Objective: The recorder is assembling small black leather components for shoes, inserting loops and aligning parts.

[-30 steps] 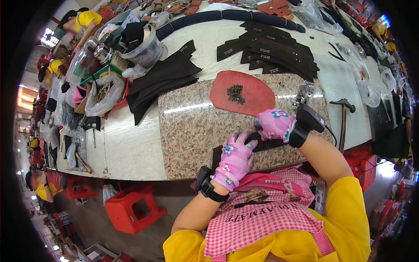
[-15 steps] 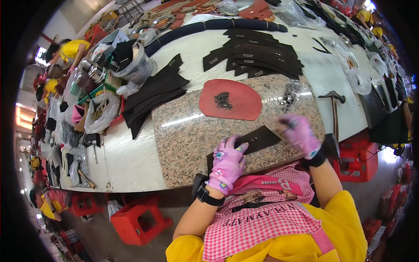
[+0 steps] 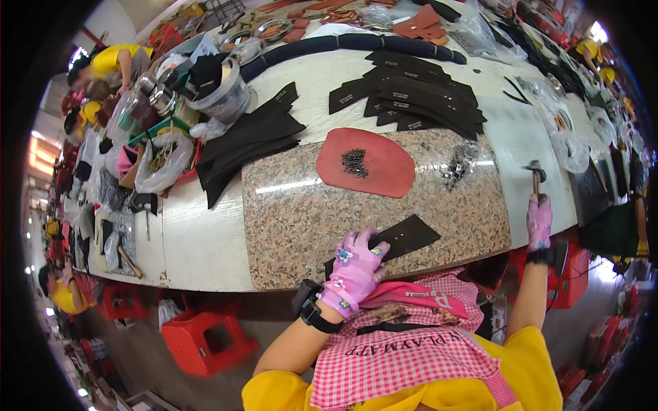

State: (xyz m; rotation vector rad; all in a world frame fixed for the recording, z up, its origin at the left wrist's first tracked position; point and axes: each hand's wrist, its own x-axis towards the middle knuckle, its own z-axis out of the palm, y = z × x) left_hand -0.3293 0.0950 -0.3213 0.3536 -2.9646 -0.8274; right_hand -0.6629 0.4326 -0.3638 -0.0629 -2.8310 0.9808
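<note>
In a pink flowered glove, my left hand [image 3: 356, 264] grips a dark flat piece of material [image 3: 410, 238] and presses it against the speckled stone slab [image 3: 295, 226]. The piece has small shiny studs or holes, and its near end is partly covered by my hand. At the right edge of the slab, my right hand [image 3: 539, 222], also gloved, has its fingers wrapped round the handle of a hammer [image 3: 536, 171]. The hammer's metal head points away from me. Farther back on the slab lies a red pad [image 3: 391, 175] with a heap of tiny dark metal pieces [image 3: 354, 163].
More dark cut pieces lie in a pile [image 3: 411, 96] behind the slab and in a stack [image 3: 250, 144] to its left. Small shiny bits [image 3: 460, 164] sit at the slab's back right. A clear bucket [image 3: 226, 96] stands at left; red stools [image 3: 205, 342] are below the table.
My right hand has moved right from above the slab and closed round the hammer's handle. The hammer has shifted slightly. My left hand remains on the dark piece.
</note>
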